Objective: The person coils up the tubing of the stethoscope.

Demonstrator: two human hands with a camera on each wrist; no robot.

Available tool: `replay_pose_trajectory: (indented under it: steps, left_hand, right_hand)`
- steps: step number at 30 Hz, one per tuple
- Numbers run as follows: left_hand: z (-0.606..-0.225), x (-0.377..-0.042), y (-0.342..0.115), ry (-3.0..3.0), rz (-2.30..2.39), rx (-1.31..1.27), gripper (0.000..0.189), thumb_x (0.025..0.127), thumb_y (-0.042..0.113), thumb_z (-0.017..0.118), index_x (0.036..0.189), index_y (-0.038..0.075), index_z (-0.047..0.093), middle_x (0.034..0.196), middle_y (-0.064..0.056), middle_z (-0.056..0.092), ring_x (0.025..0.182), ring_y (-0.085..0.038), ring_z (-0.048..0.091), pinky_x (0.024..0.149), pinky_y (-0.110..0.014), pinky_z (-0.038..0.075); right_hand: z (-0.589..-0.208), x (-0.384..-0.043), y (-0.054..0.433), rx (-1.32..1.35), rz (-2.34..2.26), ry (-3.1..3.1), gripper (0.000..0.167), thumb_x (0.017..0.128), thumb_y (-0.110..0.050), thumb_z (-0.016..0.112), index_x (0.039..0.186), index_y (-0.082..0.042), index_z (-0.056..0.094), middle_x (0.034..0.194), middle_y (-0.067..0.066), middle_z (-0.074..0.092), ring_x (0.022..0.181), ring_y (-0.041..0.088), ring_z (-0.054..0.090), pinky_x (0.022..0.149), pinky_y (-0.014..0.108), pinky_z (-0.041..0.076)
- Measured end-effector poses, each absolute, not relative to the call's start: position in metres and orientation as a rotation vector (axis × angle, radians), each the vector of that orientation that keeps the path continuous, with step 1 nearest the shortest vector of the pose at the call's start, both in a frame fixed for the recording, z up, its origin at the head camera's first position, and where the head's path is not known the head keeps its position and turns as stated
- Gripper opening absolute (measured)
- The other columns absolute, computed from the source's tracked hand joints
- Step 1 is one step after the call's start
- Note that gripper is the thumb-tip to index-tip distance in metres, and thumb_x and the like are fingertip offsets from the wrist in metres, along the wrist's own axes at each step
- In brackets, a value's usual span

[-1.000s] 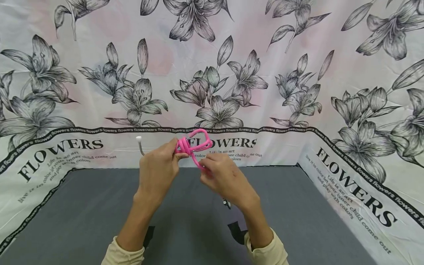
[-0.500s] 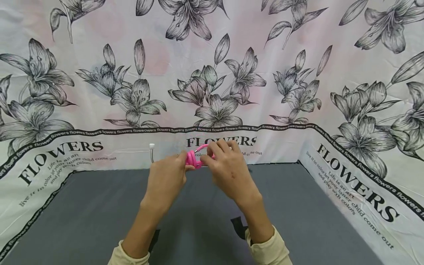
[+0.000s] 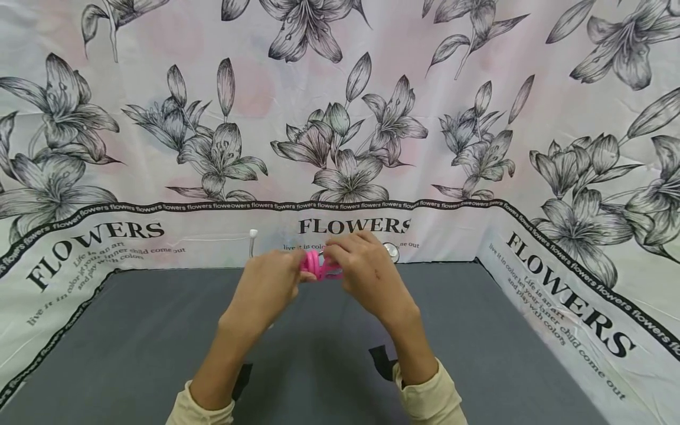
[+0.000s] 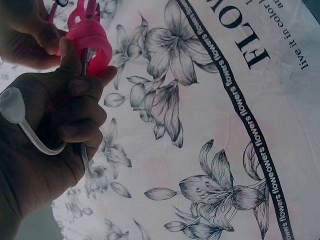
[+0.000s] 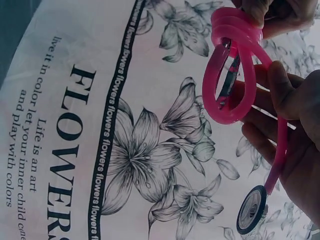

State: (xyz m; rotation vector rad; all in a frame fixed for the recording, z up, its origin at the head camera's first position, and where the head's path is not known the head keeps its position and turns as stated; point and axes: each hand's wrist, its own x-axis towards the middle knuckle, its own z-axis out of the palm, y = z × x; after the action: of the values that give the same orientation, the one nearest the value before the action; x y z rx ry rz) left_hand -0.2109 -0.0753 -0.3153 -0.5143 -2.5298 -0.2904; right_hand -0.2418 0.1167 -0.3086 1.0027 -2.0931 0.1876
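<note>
A pink-tubed stethoscope [image 3: 313, 265] is held up in front of me between both hands, its tubing wound in a tight coil. My left hand [image 3: 270, 284] grips the coil's left end and the metal ear tubes; a white eartip [image 4: 13, 105] sticks out past that palm in the left wrist view. With thumb and fingers, my right hand [image 3: 373, 280] pinches the tubing right of the coil. The round chest piece [image 5: 251, 210] hangs from the tube end below the right hand in the right wrist view. A pink loop [image 5: 212, 82] projects from the coil there.
Beneath the hands lies a grey tabletop [image 3: 478, 354]. Dark patches [image 3: 381, 362] show beside the forearms. White cloth [image 3: 467, 236] with printed lilies and lettering hangs behind and along the sides.
The open pink loop on the right has been drawn in behind my right fingers. Both hands have moved slightly rightward, and the chest piece now shows beyond the right hand.
</note>
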Motion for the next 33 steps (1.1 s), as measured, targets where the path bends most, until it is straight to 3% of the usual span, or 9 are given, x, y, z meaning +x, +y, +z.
replay_pose_trajectory:
  steps: [8,12,17,21,24,29,33]
  left_hand:
    - [-0.312,-0.207,-0.075,-2.557,-0.353,-0.561,0.03,0.084,0.032,0.083,0.095,0.006,0.073,0.062,0.0,0.057,0.055,-0.011,0.044,0.053,-0.025,0.043]
    - [-0.309,-0.206,-0.076,-2.544,-0.373,-0.61,0.03,0.083,0.033,0.084,0.089,0.007,0.07,0.06,0.002,0.052,0.055,-0.01,0.042,0.053,-0.022,0.039]
    - [-0.31,-0.212,-0.081,-2.51,-0.363,-0.754,0.032,0.08,0.035,0.085,0.079,0.013,0.062,0.06,0.005,0.043,0.056,-0.008,0.038,0.052,-0.02,0.033]
    - [-0.311,-0.218,-0.087,-2.452,-0.351,-0.938,0.028,0.08,0.036,0.085,0.088,0.014,0.069,0.063,0.008,0.054,0.058,-0.005,0.039,0.054,-0.018,0.036]
    - [-0.31,-0.221,-0.091,-2.399,-0.36,-1.058,0.03,0.082,0.038,0.083,0.097,0.014,0.075,0.068,0.008,0.064,0.058,-0.003,0.042,0.055,-0.017,0.039]
    - [-0.305,-0.22,-0.095,-2.339,-0.496,-1.233,0.026,0.084,0.036,0.083,0.096,0.015,0.075,0.068,0.009,0.062,0.059,0.001,0.04,0.056,-0.015,0.037]
    - [-0.302,-0.219,-0.1,-2.3,-0.689,-1.341,0.021,0.086,0.027,0.084,0.098,0.013,0.075,0.069,0.009,0.059,0.061,0.003,0.039,0.056,-0.016,0.036]
  right_hand:
    - [-0.311,-0.242,0.119,0.97,0.333,-2.069,0.022,0.077,0.009,0.085,0.091,-0.005,0.076,0.09,0.003,0.08,0.086,0.019,0.075,0.082,0.033,0.056]
    - [-0.309,-0.241,0.118,0.947,0.405,-2.071,0.024,0.077,0.014,0.082,0.09,-0.005,0.074,0.088,0.004,0.08,0.082,0.018,0.076,0.075,0.031,0.054]
    - [-0.307,-0.241,0.121,0.948,0.423,-2.129,0.011,0.086,0.001,0.083,0.091,-0.007,0.076,0.085,0.001,0.078,0.077,0.015,0.072,0.071,0.03,0.051]
    - [-0.305,-0.241,0.131,1.013,0.475,-2.158,0.008,0.086,-0.006,0.084,0.092,-0.009,0.08,0.082,-0.002,0.077,0.073,0.012,0.07,0.071,0.031,0.052]
    - [-0.302,-0.243,0.142,1.059,0.655,-2.153,0.016,0.081,-0.009,0.089,0.094,-0.008,0.079,0.084,0.0,0.078,0.075,0.012,0.073,0.074,0.029,0.058]
    - [-0.304,-0.252,0.158,1.087,1.044,-2.119,0.027,0.07,-0.006,0.095,0.087,-0.006,0.075,0.079,0.004,0.075,0.071,0.01,0.07,0.071,0.024,0.058]
    - [-0.306,-0.257,0.16,1.121,1.231,-2.157,0.016,0.078,-0.002,0.09,0.085,-0.007,0.076,0.081,0.006,0.074,0.072,0.007,0.065,0.067,0.024,0.056]
